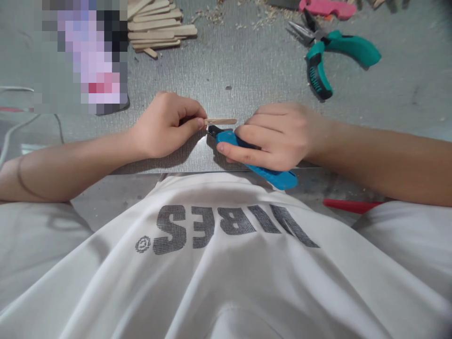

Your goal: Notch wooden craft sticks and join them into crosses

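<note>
Between the thumb and fingertips of my left hand [173,123] is one end of a thin wooden craft stick [226,121], its free end pointing right. My right hand [277,136] is wrapped round a pair of blue-handled cutters [270,175]. Their small dark jaws point left, just below the stick and close to my left fingertips. Whether the jaws touch the stick I cannot tell. The right fingers hide part of the handles. Both hands are low over the grey table [197,75], close to its front edge.
A pile of craft sticks [157,23] lies at the back left, with wood shavings [261,19] beside it. Teal-handled needle-nose pliers [319,40] lie spread at the right, below a pink-handled tool [328,8]. A blurred-out item [88,56] and white cables [17,122] are at the left.
</note>
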{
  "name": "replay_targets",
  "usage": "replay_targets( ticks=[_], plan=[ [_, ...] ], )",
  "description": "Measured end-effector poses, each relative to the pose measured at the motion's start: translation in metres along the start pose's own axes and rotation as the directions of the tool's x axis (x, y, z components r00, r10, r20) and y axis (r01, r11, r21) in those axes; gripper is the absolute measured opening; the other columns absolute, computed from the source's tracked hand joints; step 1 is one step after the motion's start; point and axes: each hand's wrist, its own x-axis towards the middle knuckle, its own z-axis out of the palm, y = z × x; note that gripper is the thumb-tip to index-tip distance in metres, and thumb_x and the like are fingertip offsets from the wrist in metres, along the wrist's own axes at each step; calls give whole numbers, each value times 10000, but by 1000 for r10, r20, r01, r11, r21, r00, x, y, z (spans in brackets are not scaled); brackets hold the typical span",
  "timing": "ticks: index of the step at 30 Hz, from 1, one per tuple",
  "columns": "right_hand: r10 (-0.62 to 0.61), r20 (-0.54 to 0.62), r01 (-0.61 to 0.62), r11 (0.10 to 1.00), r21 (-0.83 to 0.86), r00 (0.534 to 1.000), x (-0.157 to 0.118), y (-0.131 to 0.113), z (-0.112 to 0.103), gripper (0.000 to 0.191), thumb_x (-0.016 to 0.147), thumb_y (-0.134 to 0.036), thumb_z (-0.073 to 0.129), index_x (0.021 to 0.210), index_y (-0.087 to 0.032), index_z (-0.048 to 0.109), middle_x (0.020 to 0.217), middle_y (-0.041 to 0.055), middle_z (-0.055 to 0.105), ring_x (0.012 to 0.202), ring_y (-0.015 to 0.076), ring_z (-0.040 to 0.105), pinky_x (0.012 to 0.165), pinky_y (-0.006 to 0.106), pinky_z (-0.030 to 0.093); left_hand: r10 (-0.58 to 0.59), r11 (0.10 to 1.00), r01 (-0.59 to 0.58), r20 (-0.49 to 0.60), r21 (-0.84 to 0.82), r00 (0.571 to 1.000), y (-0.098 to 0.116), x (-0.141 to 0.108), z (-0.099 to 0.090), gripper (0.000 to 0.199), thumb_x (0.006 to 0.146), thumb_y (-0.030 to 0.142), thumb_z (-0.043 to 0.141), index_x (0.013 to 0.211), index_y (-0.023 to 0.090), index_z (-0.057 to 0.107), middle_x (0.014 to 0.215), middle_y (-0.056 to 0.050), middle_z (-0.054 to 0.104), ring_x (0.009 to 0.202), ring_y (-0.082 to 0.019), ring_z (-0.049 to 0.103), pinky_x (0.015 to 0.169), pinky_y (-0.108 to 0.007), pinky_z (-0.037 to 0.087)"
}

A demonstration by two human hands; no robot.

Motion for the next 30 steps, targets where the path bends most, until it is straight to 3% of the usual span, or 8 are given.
replay_targets(
  ticks=[4,8,11,18,27,30],
  plan=[
    [-11,0,11,999,-48,1000,-4,-1,6,295,1339,-414,648,1580,-361,810,932,-26,718,827,198,629,764,379,567,-31,993,25,52,112,998,11,-1,-4,288,1117,373,661,996,248,890,835,-50,816,820,-233,667,883,-445,482],
    [-16,6,16,998,-58,1000,-6,-3,9,339,1361,-444,597,1597,-328,812,1003,-12,773,857,198,670,808,390,615,-68,974,30,161,224,985,22,-2,-10,413,1197,432,544,1092,270,909,1010,-92,910,980,-307,804,1170,-518,549],
    [-26,38,27,999,-39,999,-6,-1,7,366,1374,-448,570,1599,-310,825,1006,-1,771,863,199,667,796,395,601,-53,970,3,198,244,979,22,-3,-12,419,1213,428,531,1113,285,912,1048,-83,930,985,-304,831,1280,-548,534],
    [-55,62,52,998,37,997,-11,4,6,372,1376,-417,583,1629,-305,832,1029,10,771,891,200,668,824,404,605,-28,974,-21,213,226,977,15,-2,-12,389,1228,404,562,1140,285,922,1005,-69,915,977,-291,841,1312,-531,519],
    [-148,69,156,978,-140,987,-10,3,6,296,1368,-376,619,1558,-254,811,967,-13,715,848,187,650,746,384,568,-34,984,-12,250,180,968,15,1,-14,390,1208,384,568,1120,237,918,975,-61,898,962,-267,826,1354,-546,483],
    [-181,26,183,964,-195,983,-9,3,4,274,1369,-341,628,1552,-229,797,940,-28,697,825,181,631,728,371,551,-40,990,6,237,142,971,14,2,-14,356,1178,382,610,1058,244,916,982,-61,918,944,-268,821,1281,-539,531]
  ],
)
